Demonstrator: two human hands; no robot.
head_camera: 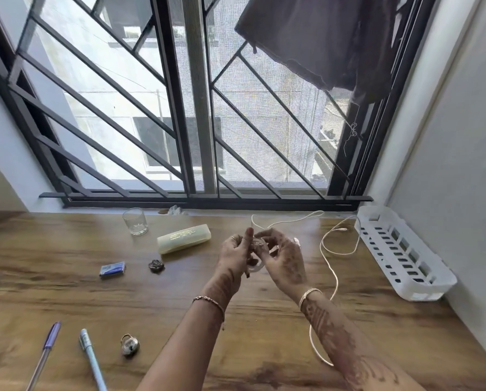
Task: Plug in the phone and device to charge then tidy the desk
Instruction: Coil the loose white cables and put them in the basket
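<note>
Both hands meet above the middle of the wooden desk. Between them is a small round whitish device, mostly covered by fingers. My left hand grips its left side with the thumb raised. My right hand grips its right side and pinches a cable end against it. A white charging cable loops over the desk to the right of my hands, with one free plug lying near the window. No phone is in view.
On the desk lie a glass, a cream case, a blue box, a dark round trinket, a padlock and two pens. A white slotted tray sits against the right wall. A barred window stands behind.
</note>
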